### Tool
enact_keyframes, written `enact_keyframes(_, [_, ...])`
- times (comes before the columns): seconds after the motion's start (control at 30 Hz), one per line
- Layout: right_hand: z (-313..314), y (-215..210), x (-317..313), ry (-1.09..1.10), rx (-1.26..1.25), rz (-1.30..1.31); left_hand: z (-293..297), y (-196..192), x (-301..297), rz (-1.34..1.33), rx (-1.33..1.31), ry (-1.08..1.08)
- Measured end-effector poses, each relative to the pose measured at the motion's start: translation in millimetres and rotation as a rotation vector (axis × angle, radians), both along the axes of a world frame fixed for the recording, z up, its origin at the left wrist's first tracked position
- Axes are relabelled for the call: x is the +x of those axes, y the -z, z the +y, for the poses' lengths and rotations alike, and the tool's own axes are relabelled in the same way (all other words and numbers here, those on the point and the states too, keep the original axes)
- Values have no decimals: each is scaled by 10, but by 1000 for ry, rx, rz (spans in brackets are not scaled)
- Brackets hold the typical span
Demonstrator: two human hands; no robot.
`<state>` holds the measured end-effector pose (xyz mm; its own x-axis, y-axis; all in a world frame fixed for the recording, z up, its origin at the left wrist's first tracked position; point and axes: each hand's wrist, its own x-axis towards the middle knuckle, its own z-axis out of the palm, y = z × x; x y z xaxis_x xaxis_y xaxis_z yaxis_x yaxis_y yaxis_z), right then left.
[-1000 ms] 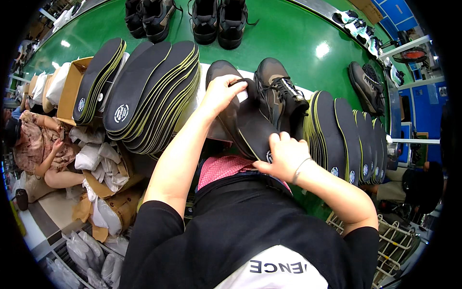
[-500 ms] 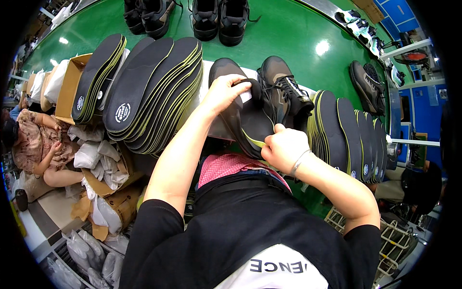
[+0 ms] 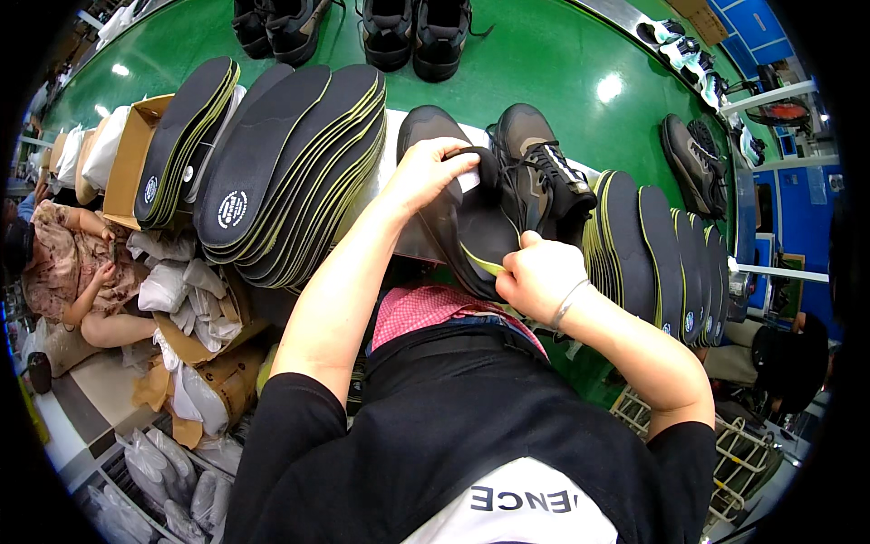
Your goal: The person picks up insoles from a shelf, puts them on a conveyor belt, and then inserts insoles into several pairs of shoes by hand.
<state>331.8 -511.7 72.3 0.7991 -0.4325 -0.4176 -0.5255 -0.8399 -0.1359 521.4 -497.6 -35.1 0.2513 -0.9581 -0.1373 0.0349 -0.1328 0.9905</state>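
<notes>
A dark brown and black sneaker (image 3: 442,238) lies in front of me with its toe pointing away. My left hand (image 3: 428,178) is closed on the tongue at its opening, thumb and fingers pinching the edge. A black insole (image 3: 490,238) with a lime-green edge is partly inside this shoe. My right hand (image 3: 546,279) is closed on the insole's near end, at the shoe's heel. The insole's front part is hidden inside the shoe. Right beside it stands a matching laced sneaker (image 3: 526,145).
Stacks of black insoles (image 3: 263,172) lie to the left, with another row of insoles (image 3: 625,245) to the right. Dark shoes (image 3: 388,41) stand on the green surface (image 3: 535,54). At left are a cardboard box (image 3: 136,159), wrapped bundles and a seated person (image 3: 77,263).
Both hands keep their grip on the sneaker's tongue and the insole. The view has shifted slightly; the insole's position in the shoe looks nearly the same.
</notes>
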Motion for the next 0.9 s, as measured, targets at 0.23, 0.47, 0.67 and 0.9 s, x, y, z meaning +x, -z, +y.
enact_keyframes(0.23, [-9,-8,-8,25,7,-3,8,-7,3,6,9,-1])
enact_keyframes(0.47, [-236,-399,-178,116,506,-111,59,16,-54,-21,15,4])
enact_keyframes(0.67, [-525,-1031,-810,192,822,-269,102,-96,-57,-248,36,-52])
enact_keyframes(0.9, [-922,-1347,-2302,707,822,-1014,14,-254,-170,-129,-63,-57])
